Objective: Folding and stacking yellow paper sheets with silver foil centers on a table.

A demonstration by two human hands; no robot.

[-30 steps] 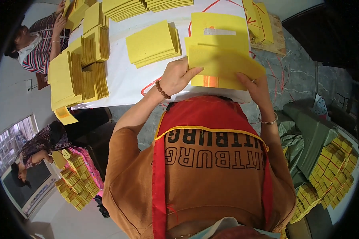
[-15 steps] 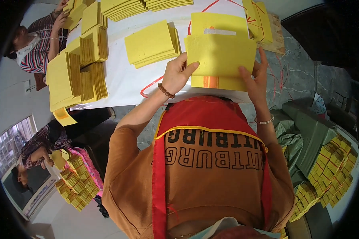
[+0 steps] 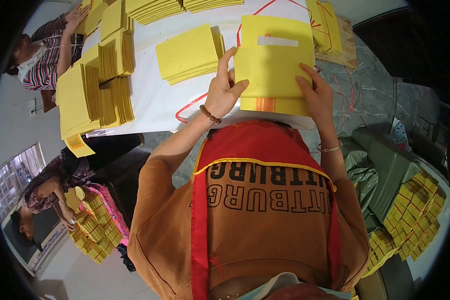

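In front of me at the table's near edge lies a pile of yellow paper (image 3: 272, 75). Its top piece covers the middle, while a silvery strip (image 3: 277, 41) shows above it and an orange patch (image 3: 265, 104) below. My left hand (image 3: 224, 92) grips the pile's left edge, thumb on top and forefinger stretched along the side. At the right edge my right hand (image 3: 316, 92) has its thumb and fingers closed against the paper. The undersides of both grips are hidden. Left of the pile is a small fanned stack of yellow paper (image 3: 187, 52).
The white table (image 3: 150, 107) holds several yellow stacks (image 3: 77, 100) at its left, with red string (image 3: 190, 109) near my left wrist. Tied bundles (image 3: 417, 210) stand at right. A person (image 3: 52, 55) works at the far left; another person (image 3: 47, 195) bends over bundles (image 3: 97, 227).
My right hand has slid down and changed its hold on the paper's right edge. The top piece's right side has drawn in slightly. My left forefinger has stretched up along the left edge.
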